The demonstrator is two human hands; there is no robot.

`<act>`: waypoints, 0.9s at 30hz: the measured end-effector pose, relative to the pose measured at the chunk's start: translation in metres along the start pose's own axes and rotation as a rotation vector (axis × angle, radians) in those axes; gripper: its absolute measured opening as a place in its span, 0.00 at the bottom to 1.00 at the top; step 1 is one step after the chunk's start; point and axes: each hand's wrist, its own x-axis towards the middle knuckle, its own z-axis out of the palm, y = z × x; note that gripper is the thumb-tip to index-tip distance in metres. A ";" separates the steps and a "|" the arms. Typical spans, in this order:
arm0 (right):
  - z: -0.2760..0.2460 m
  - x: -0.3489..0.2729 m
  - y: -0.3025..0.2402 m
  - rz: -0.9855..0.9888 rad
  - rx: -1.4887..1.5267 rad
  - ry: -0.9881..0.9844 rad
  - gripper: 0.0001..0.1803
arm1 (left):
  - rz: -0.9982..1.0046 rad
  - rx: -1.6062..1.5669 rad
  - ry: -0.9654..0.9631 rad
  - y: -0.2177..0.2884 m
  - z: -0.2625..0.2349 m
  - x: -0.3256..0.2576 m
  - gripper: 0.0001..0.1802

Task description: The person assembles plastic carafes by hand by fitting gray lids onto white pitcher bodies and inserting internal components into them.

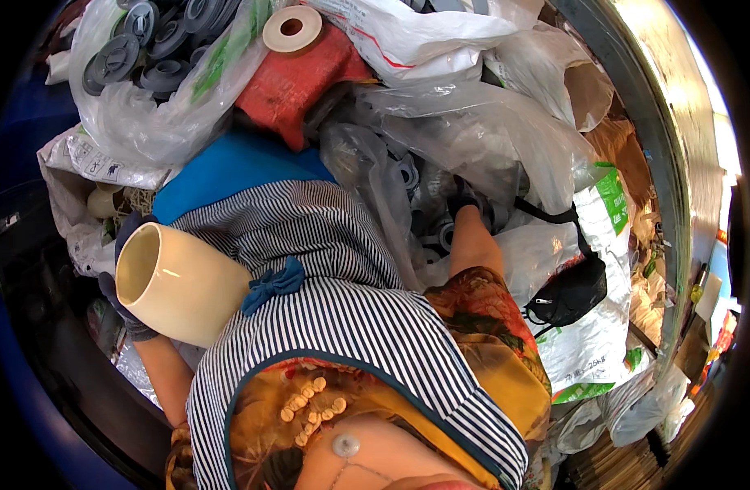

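Note:
In my left hand (132, 322), which wears a dark grey glove, a cream-coloured, deep cup-like container (197, 286) lies tilted, its open mouth facing up and left. The fingers wrap round its outer side and are partly hidden behind it. My right hand (463, 198), in a dark glove, reaches down into a clear plastic bag (473, 114). Around it lie grey plastic parts (435, 233), some of them ring-shaped. Its fingers are lost among the parts and the bag's folds, so any grip is hidden.
Another clear bag (113, 135) at the far left holds several round grey plastic pieces (118, 57). A red block-like object (297, 82) carries a cream ring-shaped roll (292, 29). A small black pouch (569, 294) lies on a white sack (591, 343) at the right, inside a metal edge (665, 139).

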 end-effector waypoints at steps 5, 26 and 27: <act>-0.003 -0.010 -0.026 0.210 0.627 0.265 0.31 | 0.013 -0.028 -0.014 -0.003 -0.005 0.003 0.43; -0.250 -0.246 -0.392 -0.937 1.533 -0.700 0.41 | 0.243 0.078 0.019 -0.020 -0.017 -0.028 0.34; -0.253 -0.246 -0.401 -0.970 1.534 -0.637 0.43 | 0.243 0.054 0.018 -0.022 -0.019 -0.029 0.33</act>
